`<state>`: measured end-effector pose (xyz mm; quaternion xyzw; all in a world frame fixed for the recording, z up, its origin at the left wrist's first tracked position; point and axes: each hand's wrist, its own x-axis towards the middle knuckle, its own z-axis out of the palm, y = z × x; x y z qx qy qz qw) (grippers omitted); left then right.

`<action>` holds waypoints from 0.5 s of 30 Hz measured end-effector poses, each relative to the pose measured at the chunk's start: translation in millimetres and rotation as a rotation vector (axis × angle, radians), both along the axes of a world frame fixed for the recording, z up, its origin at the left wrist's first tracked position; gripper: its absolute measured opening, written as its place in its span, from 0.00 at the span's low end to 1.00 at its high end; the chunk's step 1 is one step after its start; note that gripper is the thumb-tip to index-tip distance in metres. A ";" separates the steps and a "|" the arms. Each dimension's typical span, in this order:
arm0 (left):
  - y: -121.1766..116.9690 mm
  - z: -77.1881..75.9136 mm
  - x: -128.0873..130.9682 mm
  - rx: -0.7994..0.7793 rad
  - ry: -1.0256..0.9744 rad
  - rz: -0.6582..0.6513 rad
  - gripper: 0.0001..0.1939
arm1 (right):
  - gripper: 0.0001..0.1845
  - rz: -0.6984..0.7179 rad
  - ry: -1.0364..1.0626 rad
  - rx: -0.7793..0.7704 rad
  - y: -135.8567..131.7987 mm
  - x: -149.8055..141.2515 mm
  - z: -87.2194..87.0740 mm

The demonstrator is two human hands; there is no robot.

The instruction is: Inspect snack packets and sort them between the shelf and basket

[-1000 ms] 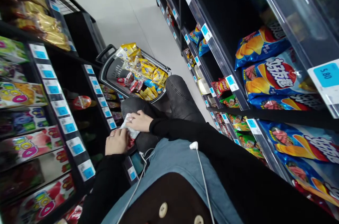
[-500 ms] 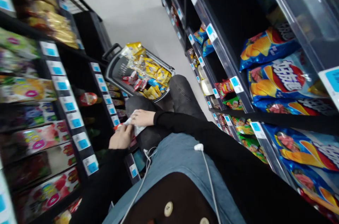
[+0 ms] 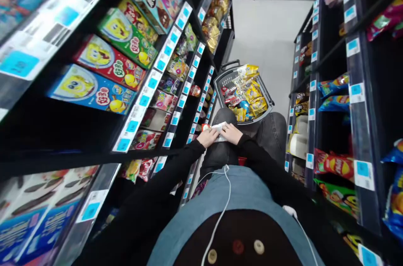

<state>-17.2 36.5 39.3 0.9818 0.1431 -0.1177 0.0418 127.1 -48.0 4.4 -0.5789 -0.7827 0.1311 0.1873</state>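
Note:
My left hand (image 3: 208,136) and my right hand (image 3: 231,133) are together above my bent knee. Between them is a small white packet (image 3: 218,127) with a red end, pinched by the fingers of both hands; its print is too small to read. Just beyond my knees stands a grey shopping basket (image 3: 228,80) on the floor. Yellow snack bags (image 3: 253,91) fill much of it, with red packets (image 3: 231,100) and some blue ones at its near left. A small red thing (image 3: 242,161) shows between my legs, its kind unclear.
Shelves with price tags line both sides of the aisle. On the left are cartoon snack boxes (image 3: 103,63) and fruit-print boxes (image 3: 163,101). Chip bags (image 3: 335,164) lie on the right shelves. Grey floor (image 3: 266,22) runs ahead to a far shelf. A white earphone cord (image 3: 224,220) hangs over my apron.
My view has swung left and widened, bringing the cartoon boxes into sight. Both hands stay on the packet, and its red end now shows beyond my left fingers.

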 end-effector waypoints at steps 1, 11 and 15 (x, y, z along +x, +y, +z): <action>-1.2 -0.9 -1.1 -0.013 -0.011 -0.005 0.14 | 0.15 0.021 -0.021 0.024 -4.5 5.6 -3.3; -2.8 -2.9 -26.1 -0.511 -0.263 0.230 0.14 | 0.13 -0.241 0.324 0.144 -39.7 0.8 -17.3; -23.9 -10.8 -39.0 -0.579 -0.406 0.404 0.17 | 0.12 -0.761 0.668 -0.124 -30.8 -14.7 -16.7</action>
